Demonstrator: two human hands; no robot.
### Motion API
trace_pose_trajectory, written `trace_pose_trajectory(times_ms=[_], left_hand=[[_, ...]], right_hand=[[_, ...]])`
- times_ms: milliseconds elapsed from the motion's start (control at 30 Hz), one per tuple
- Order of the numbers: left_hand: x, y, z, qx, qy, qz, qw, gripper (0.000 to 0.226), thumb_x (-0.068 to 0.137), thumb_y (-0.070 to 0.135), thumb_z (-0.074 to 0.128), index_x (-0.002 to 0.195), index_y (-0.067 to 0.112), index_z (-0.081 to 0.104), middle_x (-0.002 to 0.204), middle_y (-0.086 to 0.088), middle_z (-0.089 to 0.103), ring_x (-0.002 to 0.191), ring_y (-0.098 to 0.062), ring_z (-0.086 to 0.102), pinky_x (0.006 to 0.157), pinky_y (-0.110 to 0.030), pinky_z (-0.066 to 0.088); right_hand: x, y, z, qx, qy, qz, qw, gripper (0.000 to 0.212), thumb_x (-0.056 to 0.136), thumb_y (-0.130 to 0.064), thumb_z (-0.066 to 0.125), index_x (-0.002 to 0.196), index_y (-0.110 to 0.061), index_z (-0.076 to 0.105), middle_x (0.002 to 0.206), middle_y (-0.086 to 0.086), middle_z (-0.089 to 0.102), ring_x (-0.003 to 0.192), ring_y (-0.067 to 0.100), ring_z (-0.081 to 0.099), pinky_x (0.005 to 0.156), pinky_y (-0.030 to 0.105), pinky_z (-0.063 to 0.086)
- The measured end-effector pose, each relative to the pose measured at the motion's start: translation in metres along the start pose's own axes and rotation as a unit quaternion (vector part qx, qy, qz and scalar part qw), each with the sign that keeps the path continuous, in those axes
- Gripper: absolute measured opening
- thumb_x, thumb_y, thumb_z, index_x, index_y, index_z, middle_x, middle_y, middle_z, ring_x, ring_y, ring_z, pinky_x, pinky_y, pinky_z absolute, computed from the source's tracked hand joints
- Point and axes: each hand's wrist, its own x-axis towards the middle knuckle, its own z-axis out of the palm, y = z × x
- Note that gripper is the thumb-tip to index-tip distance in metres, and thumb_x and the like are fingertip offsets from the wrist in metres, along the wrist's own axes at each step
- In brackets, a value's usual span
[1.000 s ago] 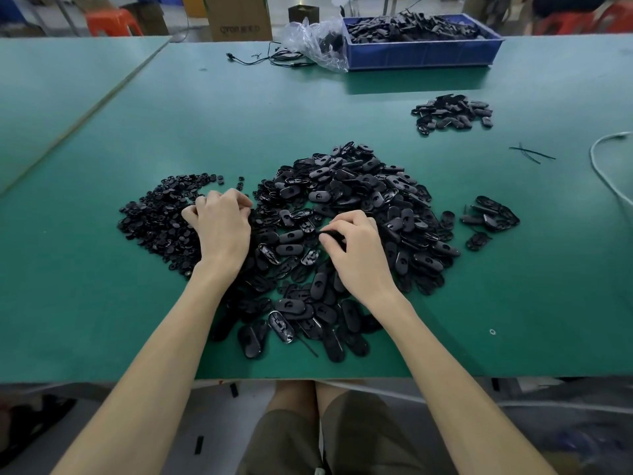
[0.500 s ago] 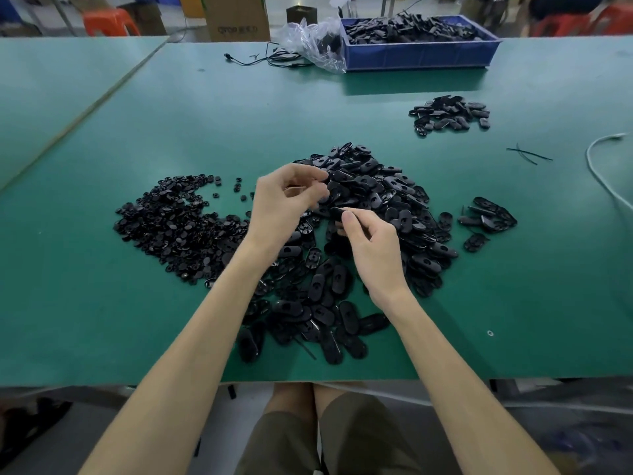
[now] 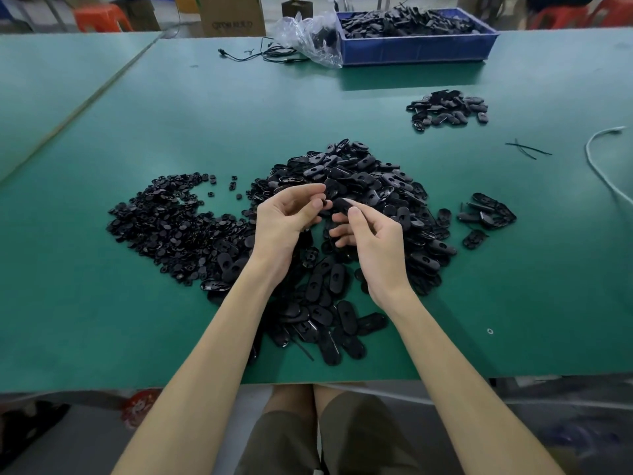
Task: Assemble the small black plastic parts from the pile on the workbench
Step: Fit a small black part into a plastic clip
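A big pile of oval black shells (image 3: 363,186) covers the middle of the green workbench (image 3: 102,320). To its left lies a pile of smaller black inserts (image 3: 171,224). My right hand (image 3: 373,241) is raised above the pile and pinches one oval black shell (image 3: 340,204) between thumb and fingers. My left hand (image 3: 287,217) is lifted beside it, its thumb and forefinger pinched together at the shell's left end; whatever small part sits between them is too small to make out. The fingertips of both hands nearly meet.
A small group of black parts (image 3: 486,214) lies right of the big pile, another heap (image 3: 448,109) farther back. A blue bin (image 3: 414,46) full of parts, a plastic bag (image 3: 308,36) and a black cable (image 3: 260,54) sit at the far edge. A white cable (image 3: 599,162) curls at right.
Both hands have risen from the piles, where they were picking parts, and come together above the middle. The right hand now holds a shell up to the left hand's fingertips.
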Motion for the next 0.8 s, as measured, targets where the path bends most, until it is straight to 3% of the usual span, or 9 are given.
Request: trace_pose_trajectory(times_ms=[500, 700, 800], left_hand=[[0.0001, -0.0042, 0.0029, 0.026, 0.003, 0.014, 1.0, 0.022, 0.092, 0.003, 0.074, 0.114, 0.004, 0.075, 0.105, -0.01, 0.078, 0.097, -0.019, 0.075, 0.08, -0.024, 0.056], [-0.0009, -0.0045, 0.0031, 0.055, -0.011, 0.034, 0.998, 0.022, 0.094, 0.001, 0.071, 0.114, 0.009, 0.076, 0.108, -0.006, 0.079, 0.106, -0.023, 0.074, 0.094, -0.032, 0.058], [-0.0007, -0.0047, 0.004, 0.085, -0.012, 0.038, 0.996, 0.022, 0.096, 0.001, 0.068, 0.113, 0.012, 0.077, 0.105, -0.003, 0.079, 0.103, -0.016, 0.074, 0.086, -0.025, 0.058]], right_hand=[[0.0025, 0.0047, -0.0004, -0.004, 0.016, -0.001, 1.0, 0.028, 0.109, -0.015, 0.053, 0.128, -0.008, 0.072, 0.092, 0.004, 0.078, 0.076, 0.019, 0.073, 0.071, 0.032, 0.06], [0.0019, 0.0043, 0.0001, -0.009, 0.016, -0.002, 1.0, 0.029, 0.109, -0.016, 0.053, 0.129, -0.008, 0.072, 0.092, 0.004, 0.078, 0.075, 0.018, 0.073, 0.069, 0.029, 0.059], [0.0022, 0.0047, 0.0003, -0.012, 0.018, -0.004, 1.0, 0.028, 0.109, -0.015, 0.052, 0.129, -0.009, 0.072, 0.09, 0.001, 0.078, 0.074, 0.017, 0.073, 0.069, 0.029, 0.058]])
